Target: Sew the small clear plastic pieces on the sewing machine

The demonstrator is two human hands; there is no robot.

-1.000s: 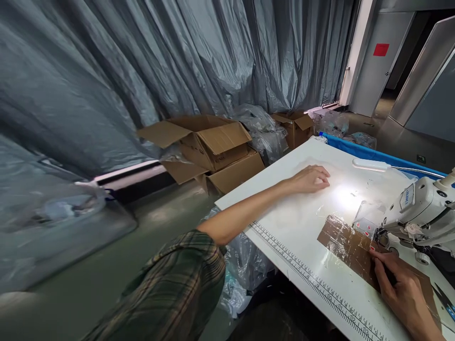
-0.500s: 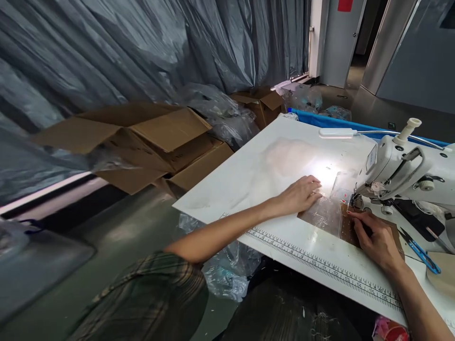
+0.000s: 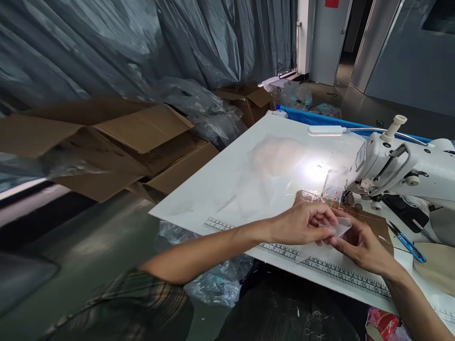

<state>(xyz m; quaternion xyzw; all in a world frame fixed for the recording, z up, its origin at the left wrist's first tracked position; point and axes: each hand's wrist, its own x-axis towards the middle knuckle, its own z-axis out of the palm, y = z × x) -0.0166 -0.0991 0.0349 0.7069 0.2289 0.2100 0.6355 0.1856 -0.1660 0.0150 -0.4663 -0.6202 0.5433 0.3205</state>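
My left hand (image 3: 302, 223) and my right hand (image 3: 359, 244) meet above the near edge of the white sewing table (image 3: 249, 175). Both pinch a small clear plastic piece (image 3: 337, 230) between their fingertips. It hangs just over the printed ruler (image 3: 320, 265) along the table's front. Behind the hands lies a brown sheet covered in clear film (image 3: 369, 221), running under the needle of the white sewing machine (image 3: 401, 166). The machine's lamp (image 3: 325, 130) throws a bright spot on the table.
Blue-handled snips (image 3: 408, 242) lie right of the brown sheet. Open cardboard boxes (image 3: 117, 142) and clear plastic bags (image 3: 209, 118) stand on the floor to the left, before a grey plastic curtain (image 3: 142, 42). A doorway (image 3: 334, 38) is at the back right.
My view swung right and down. My left hand came back from the table's middle to the front edge, my right hand left the brown sheet, and both took hold of the clear plastic piece.
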